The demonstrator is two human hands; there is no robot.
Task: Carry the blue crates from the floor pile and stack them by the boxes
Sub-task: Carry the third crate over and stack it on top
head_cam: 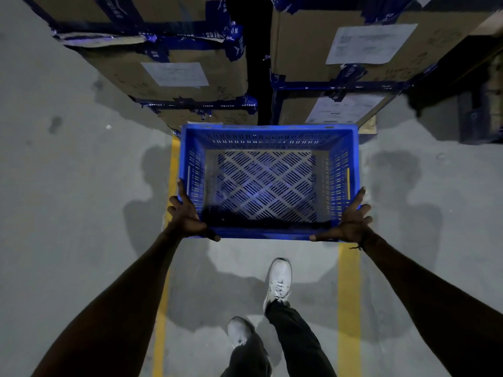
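Note:
A blue slatted plastic crate (268, 137) is in the middle of the view, empty, its open top toward me. My left hand (187, 216) grips its near left corner, fingers spread along the side wall and thumb on the near rim. My right hand (349, 220) grips the near right corner the same way. The crate's far side lies close to two stacks of cardboard boxes, the left stack (174, 74) and the right stack (362, 50). Whether the crate rests on the floor or hangs above it, I cannot tell.
The boxes carry blue tape and white paper labels, with a dark gap (260, 63) between the stacks. Two yellow floor lines (348, 295) run toward the boxes on grey concrete. My feet in white shoes (279, 281) are just behind the crate. A dark object (479, 115) stands at far right.

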